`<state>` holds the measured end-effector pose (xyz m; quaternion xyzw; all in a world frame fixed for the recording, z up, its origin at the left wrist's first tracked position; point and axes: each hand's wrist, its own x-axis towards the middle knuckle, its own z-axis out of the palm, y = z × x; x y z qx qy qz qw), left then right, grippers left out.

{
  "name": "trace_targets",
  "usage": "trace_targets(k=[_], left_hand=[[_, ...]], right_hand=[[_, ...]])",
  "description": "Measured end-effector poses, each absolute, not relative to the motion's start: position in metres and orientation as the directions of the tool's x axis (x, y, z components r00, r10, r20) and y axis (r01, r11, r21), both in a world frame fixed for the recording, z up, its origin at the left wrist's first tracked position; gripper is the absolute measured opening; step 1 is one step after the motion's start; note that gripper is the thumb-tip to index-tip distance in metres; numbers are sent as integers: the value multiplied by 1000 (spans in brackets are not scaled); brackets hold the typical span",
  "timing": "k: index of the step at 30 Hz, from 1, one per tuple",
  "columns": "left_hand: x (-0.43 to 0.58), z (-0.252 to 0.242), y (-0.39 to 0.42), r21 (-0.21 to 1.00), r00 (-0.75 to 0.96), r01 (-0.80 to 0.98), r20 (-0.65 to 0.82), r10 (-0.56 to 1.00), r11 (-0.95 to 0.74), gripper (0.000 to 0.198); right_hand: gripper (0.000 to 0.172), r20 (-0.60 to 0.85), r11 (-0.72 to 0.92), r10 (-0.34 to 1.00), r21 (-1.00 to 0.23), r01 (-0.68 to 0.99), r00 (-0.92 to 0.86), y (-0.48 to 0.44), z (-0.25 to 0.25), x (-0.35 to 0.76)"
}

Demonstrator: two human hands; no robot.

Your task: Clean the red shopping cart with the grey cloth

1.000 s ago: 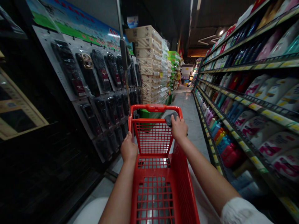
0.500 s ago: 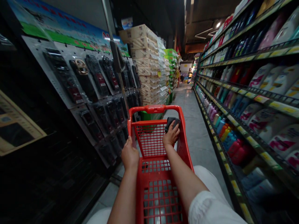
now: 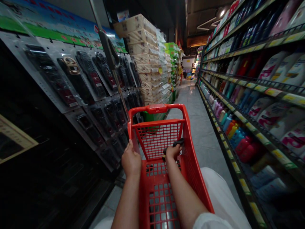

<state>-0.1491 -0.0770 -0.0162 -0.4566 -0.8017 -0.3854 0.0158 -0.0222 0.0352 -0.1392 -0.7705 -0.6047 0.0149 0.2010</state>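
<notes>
Head view showed one dark, crumpled cloth [image 3: 178, 142], partly hidden, inside one red basket [image 3: 195, 168] with grid panels, near its right wall. One right hand [image 3: 173, 152] was closed around the cloth, dark bits showing at both sides, while one left hand [image 3: 132, 159] gripped the basket's left side, its fingers mostly hidden. Beyond stood one pole [image 3: 108, 49], one rack of belts [image 3: 92, 74] and one wall of shelved bottles [image 3: 259, 111], both too many to count.
</notes>
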Motion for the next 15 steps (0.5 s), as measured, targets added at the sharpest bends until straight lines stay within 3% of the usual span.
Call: trace_targets(k=[3, 10, 15], left_hand=[[-148, -14, -77, 596, -581, 748, 374, 723, 293, 58], [-149, -17, -76, 596, -578, 751, 385, 719, 284, 58], [-149, -18, -74, 591, -573, 754, 381, 726, 285, 58]], right_hand=[[61, 140, -302, 912, -408, 861, 386, 61, -111, -18], [56, 42, -354, 853, -685, 636, 520, 65, -73, -15], [54, 89, -361, 855, -605, 710, 510, 51, -81, -24]])
